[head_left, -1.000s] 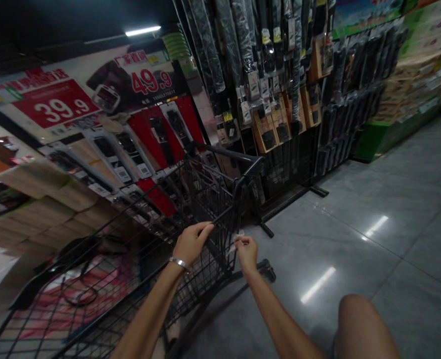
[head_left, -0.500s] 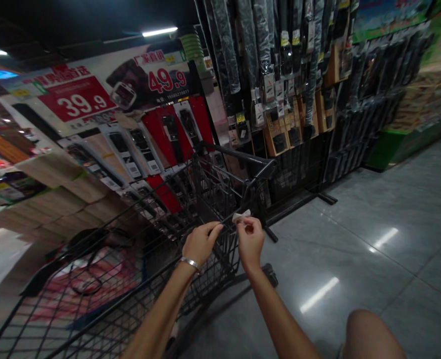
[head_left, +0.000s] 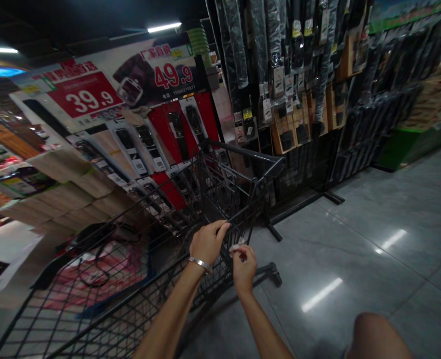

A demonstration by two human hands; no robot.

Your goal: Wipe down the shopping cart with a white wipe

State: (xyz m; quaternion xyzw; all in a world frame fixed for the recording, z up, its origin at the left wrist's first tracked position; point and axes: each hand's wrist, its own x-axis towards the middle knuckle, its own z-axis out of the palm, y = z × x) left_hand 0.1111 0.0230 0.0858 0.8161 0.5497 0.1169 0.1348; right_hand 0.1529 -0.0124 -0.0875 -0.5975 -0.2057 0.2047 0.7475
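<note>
A black wire shopping cart (head_left: 243, 151) stands in front of me. My left hand (head_left: 207, 243), with a silver bracelet at the wrist, is closed over the cart's side top rail. Its fingertips are hidden behind the rail. Just right of it and lower, my right hand (head_left: 244, 268) pinches a small crumpled white tissue (head_left: 237, 246) beside the cart's wire side. Inside the basket lie a pink patterned cloth item (head_left: 119, 262) and a black bag with a strap (head_left: 93, 234).
Packaged belts (head_left: 130, 149) hang behind the cart under a price sign (head_left: 89, 99). More black wrapped goods (head_left: 276, 40) hang on a rack whose foot (head_left: 333, 198) juts onto the grey tiled floor (head_left: 370, 269). A green-based display (head_left: 403, 144) stands right; stacked packs (head_left: 67, 199) stand left.
My right hand has moved down and slightly left, still holding the tissue, and is now lower than the rail. My left hand stays on the rail. The whole view has shifted slightly.
</note>
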